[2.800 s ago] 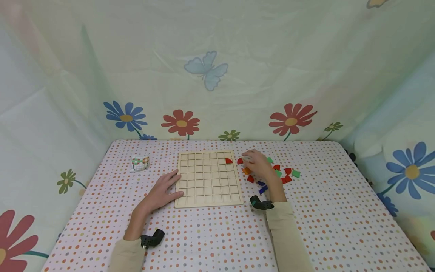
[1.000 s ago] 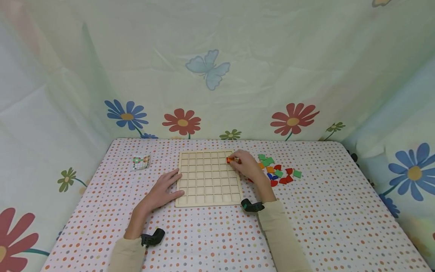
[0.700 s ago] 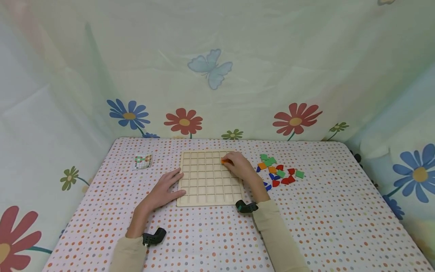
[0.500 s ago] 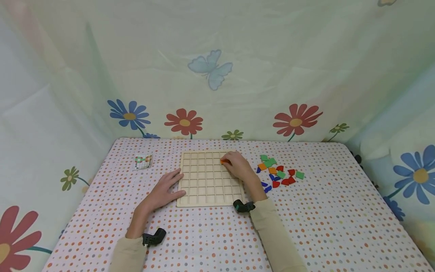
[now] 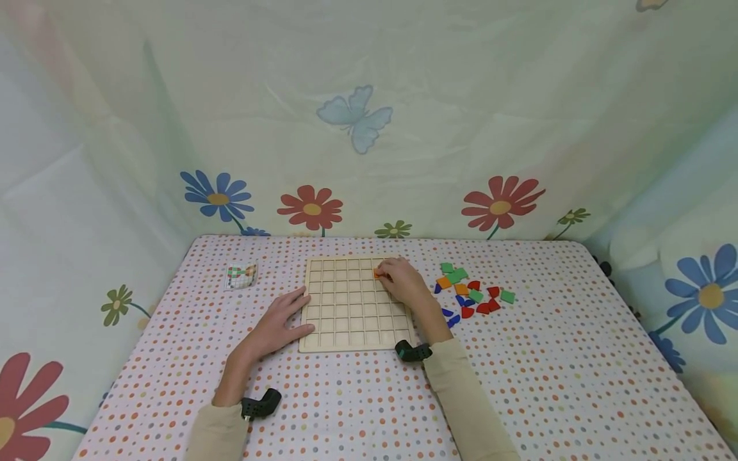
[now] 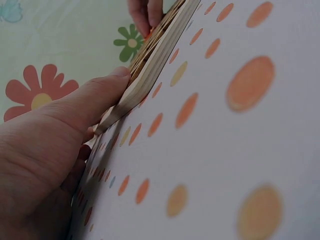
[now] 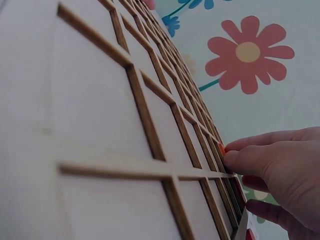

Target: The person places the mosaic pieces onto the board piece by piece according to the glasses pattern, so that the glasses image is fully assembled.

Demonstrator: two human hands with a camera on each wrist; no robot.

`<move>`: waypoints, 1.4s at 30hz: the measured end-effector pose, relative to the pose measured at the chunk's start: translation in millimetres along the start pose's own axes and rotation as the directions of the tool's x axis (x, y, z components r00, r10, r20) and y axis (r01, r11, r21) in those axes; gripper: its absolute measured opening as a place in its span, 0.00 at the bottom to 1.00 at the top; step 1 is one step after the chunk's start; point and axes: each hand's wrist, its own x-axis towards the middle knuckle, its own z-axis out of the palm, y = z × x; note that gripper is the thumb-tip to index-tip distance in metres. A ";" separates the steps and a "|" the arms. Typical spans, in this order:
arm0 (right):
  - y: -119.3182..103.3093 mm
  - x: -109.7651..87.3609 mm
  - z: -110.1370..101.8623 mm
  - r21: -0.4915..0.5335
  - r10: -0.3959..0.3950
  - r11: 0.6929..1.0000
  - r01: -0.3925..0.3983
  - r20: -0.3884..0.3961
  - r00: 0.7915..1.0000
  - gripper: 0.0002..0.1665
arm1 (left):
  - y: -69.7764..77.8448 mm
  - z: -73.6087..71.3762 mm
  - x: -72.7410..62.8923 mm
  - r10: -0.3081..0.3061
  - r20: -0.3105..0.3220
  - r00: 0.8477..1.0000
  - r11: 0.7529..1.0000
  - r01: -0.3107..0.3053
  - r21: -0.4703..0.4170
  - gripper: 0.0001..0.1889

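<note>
A light wooden grid board (image 5: 343, 341) lies on the dotted cloth in the middle. My left hand (image 5: 278, 323) rests on its left edge, fingers spread and fairly straight, and the thumb lies over the rim in the left wrist view. Near the board's upper right corner, my right hand (image 5: 405, 283) pinches a small orange tile (image 5: 377, 273) at a cell in the second row from the back. The right wrist view has that orange tile (image 7: 222, 148) under the thumb and finger, mostly covered. Cells to its right are hidden behind my right hand in the head view.
Right of the board lie loose tiles: green squares (image 5: 458, 275), orange squares (image 5: 461, 289), red quarter-circles (image 5: 467, 313) and blue pieces (image 5: 454, 321). A printed pattern card (image 5: 241, 276) sits at the back left. The table's back edge meets a flowered curtain (image 5: 403, 160).
My right hand has come left from the loose tiles to the board, bringing the orange tile. A red quarter-circle seen on the board earlier is now hidden behind it. The left hand stays put.
</note>
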 end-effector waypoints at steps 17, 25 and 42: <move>-2.9 -4.5 -11.7 0.063 0.001 0.998 -0.005 0.068 0.998 0.19 | -0.9 0.3 -1.3 -0.005 0.004 1.000 1.000 0.006 -0.016 0.39; 5.1 -15.6 -38.1 0.148 0.018 0.989 -0.021 0.021 1.000 0.24 | -1.6 1.2 0.5 -0.002 -0.004 1.000 1.000 0.002 -0.020 0.39; 79.5 -48.7 -53.5 0.161 0.163 0.972 -0.174 0.079 0.983 0.27 | 1.4 -0.1 -1.2 0.005 -0.013 1.000 1.000 -0.005 -0.014 0.38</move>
